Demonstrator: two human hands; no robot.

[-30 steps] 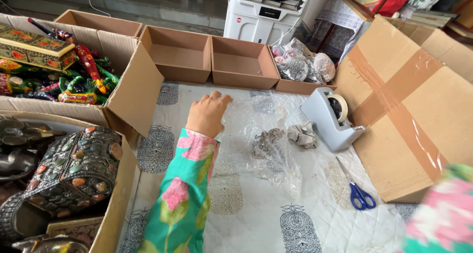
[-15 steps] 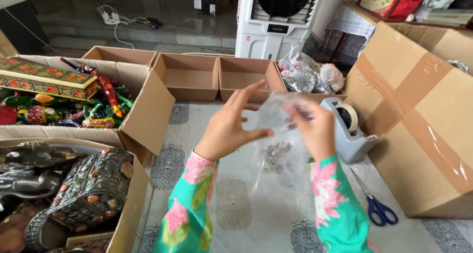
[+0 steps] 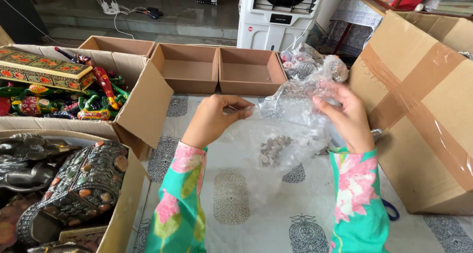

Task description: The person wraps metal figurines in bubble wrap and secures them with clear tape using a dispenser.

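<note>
You hold bubble wrap (image 3: 290,120) up.
Left hand (image 3: 212,120) and right hand (image 3: 347,117) fingers pinch its edges, before the empty brown boxes (image 3: 217,68).

The middle of the white quilted mat with grey block-printed motifs (image 3: 231,204) is left open toward its near edge. Its left edge is walled off by a cardboard box of painted wooden figures (image 3: 143,100) and a cardboard box of dark metal caskets (image 3: 118,218). Its far edge is closed by two shallow, open brown cardboard trays (image 3: 217,68). Its right edge is blocked by a tall taped cardboard carton (image 3: 423,130). The space above the mat's centre is taken up by a crumpled sheet of clear bubble wrap (image 3: 290,125), gripped between the left hand (image 3: 214,120) and the right hand (image 3: 347,117).
</note>
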